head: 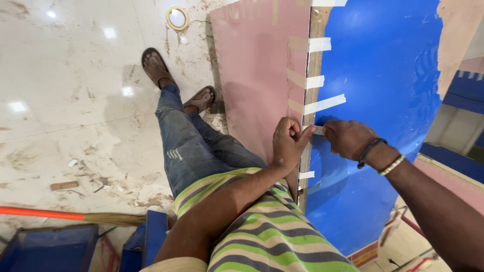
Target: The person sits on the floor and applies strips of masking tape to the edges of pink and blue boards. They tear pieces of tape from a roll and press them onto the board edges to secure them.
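Pinching a strip of masking tape (317, 130) btwn both hands: your left hand (288, 142) curled, thumb pressing it at the panel's wooden edge (315, 65); right hand (349, 138) gripping the other end on the blue sheet (383, 75). More strips above along that edge. Open floor (75, 100) left of the pink board (257, 70).

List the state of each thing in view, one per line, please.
Left hand: fingers closed, pinching the tape strip.
Right hand: fingers closed on the tape strip's other end.
Tape strip: stretched across the panel edge.
Blue panel: glossy, standing on edge, several tape strips stuck on.
Pink panel: upright against the blue one.
Broom: lying on the floor.
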